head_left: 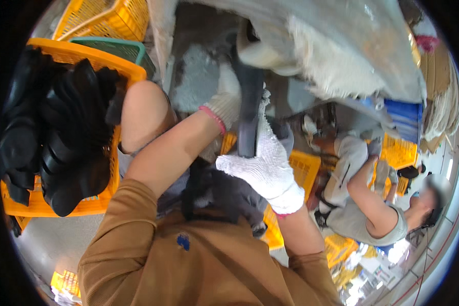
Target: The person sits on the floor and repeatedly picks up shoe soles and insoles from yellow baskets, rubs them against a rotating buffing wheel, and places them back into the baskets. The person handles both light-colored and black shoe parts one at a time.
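Note:
A long, smooth black part (249, 109) stands lengthwise between my gloved hands; its exact kind does not show. My left hand (228, 89), in a white knit glove with a pink cuff edge, grips its left side near the upper end, with the fingertips partly hidden. Around the lower end, my right hand (268, 166) is wrapped in a white glove, thumb out to the left and fingers along the right edge. The part's far end reaches a pale rounded wheel-like piece (265, 53) under a dusty grey cover (352, 41).
At my left, an orange basket (89, 210) holds several stacked curved black parts (61, 132). Behind it are a green basket (112, 47) and a yellow crate (107, 23). A seated co-worker (367, 214) is at the right, near more yellow crates (400, 152) and blue stacked material (404, 118).

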Action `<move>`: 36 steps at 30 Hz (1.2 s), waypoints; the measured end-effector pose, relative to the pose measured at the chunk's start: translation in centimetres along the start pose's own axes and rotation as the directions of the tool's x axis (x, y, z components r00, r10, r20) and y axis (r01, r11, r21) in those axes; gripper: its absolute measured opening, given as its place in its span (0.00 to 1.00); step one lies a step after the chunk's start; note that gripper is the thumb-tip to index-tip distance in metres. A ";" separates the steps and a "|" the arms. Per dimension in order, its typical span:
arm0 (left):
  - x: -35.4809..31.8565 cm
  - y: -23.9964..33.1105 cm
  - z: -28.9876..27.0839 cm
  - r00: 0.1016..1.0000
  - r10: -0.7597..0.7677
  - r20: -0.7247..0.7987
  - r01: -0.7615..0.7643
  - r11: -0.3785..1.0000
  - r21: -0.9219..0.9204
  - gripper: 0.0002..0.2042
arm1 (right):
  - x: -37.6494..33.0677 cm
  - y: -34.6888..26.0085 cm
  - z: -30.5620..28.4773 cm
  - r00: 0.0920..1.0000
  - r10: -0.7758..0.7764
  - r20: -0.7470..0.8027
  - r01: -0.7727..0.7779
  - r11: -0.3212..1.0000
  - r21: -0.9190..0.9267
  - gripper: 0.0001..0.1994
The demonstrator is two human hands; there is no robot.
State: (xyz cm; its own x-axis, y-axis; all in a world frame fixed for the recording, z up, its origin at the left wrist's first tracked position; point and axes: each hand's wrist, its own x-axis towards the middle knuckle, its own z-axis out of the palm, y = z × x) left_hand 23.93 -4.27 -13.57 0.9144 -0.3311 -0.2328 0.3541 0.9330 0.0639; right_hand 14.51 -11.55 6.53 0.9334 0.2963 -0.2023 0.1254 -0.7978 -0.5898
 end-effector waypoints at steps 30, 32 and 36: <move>-37.8 27.4 4.2 0.254 0.703 0.664 0.355 -0.706 0.613 0.20 | -12.4 11.3 4.4 0.949 -0.290 -0.125 0.279 0.955 -0.099 0.22; -39.5 25.4 7.3 0.111 0.666 0.738 0.510 -0.675 0.532 0.20 | -12.7 7.8 4.4 0.955 -0.254 -0.153 0.254 0.967 -0.014 0.24; -39.6 17.6 14.5 -0.143 0.929 0.340 -0.353 -0.369 0.860 0.15 | -12.7 3.6 5.3 0.886 -0.306 -0.348 0.354 0.932 0.082 0.32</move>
State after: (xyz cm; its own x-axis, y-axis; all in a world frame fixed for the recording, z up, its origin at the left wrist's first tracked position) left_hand -3.19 23.25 10.84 0.2652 0.8666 0.4227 -0.2844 -0.3486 0.8931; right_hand 1.37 -15.41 2.80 0.9057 0.3240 0.2735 0.4198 -0.5951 -0.6853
